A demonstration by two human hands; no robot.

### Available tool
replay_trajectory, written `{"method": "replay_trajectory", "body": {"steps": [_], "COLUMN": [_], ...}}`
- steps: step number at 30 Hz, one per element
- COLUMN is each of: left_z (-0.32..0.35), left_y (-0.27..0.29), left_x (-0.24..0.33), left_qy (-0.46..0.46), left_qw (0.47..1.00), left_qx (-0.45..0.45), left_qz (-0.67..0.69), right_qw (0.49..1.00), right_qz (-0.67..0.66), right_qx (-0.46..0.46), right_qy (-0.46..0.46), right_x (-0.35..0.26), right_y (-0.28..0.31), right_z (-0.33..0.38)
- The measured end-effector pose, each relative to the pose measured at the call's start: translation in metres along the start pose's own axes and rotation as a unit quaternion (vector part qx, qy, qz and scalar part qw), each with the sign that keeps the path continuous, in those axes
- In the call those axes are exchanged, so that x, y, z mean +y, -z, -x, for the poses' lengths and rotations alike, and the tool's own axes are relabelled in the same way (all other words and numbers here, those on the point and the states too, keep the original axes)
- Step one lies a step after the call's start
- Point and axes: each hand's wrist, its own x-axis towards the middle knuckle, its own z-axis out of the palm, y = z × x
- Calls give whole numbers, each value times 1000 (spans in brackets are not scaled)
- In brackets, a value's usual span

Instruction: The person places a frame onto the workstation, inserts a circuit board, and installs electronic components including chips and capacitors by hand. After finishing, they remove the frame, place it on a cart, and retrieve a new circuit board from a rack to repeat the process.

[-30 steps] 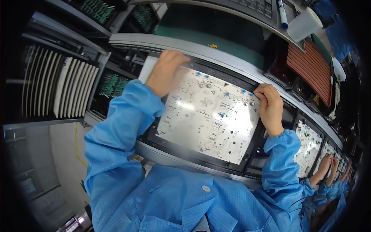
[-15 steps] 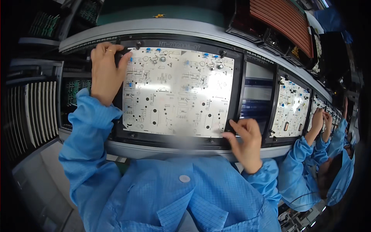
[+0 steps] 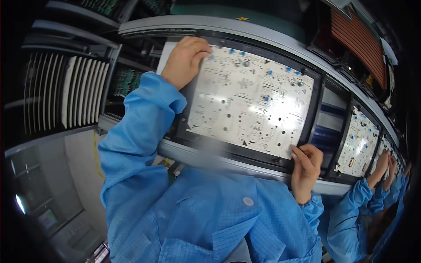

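Left hand [image 3: 186,61]: fingers curled, thumb against the upper left corner of the white circuit board [image 3: 245,103]; whether anything is pinched cannot be told. Right hand [image 3: 307,168]: fingers bent, thumb and forefinger close together at the board's lower right corner (the gap between them is too small to judge, so a firm grip cannot be confirmed). The board thus lies between the two hands, which stand at diagonally opposite corners, and rests face up within a dark carrier frame [image 3: 318,87]. It is probably light and stiff, with a smooth, glossy face that may slip under a fingertip; the upright blue components [image 3: 242,53] along its far edge look fragile. The bare margins and corners would be the sound places to take hold. Farther out: a pale rail [image 3: 210,24] beyond the frame, a rack of upright panels [image 3: 85,96] at left and, at right, a second populated board [image 3: 358,142] near a co-worker's hands [image 3: 379,166].
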Motion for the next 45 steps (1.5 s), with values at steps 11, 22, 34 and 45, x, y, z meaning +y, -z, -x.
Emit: {"method": "replay_trajectory", "body": {"steps": [11,22,34,45], "left_z": [86,123,133,21], "left_y": [76,34,50,47], "left_x": [62,69,68,59], "left_qy": [41,122,-29,-221], "left_qw": [982,989,984,897], "left_qx": [-184,8,-141,-382], "left_qz": [-2,85,109,11], "right_qw": [959,997,991,988], "right_qz": [63,76,49,107], "right_qx": [-183,13,48,-61], "right_qy": [208,-29,-118,-91], "right_x": [-13,-16,-1,2], "right_y": [-5,-36,9,6], "right_z": [-12,19,-3,-24]}}
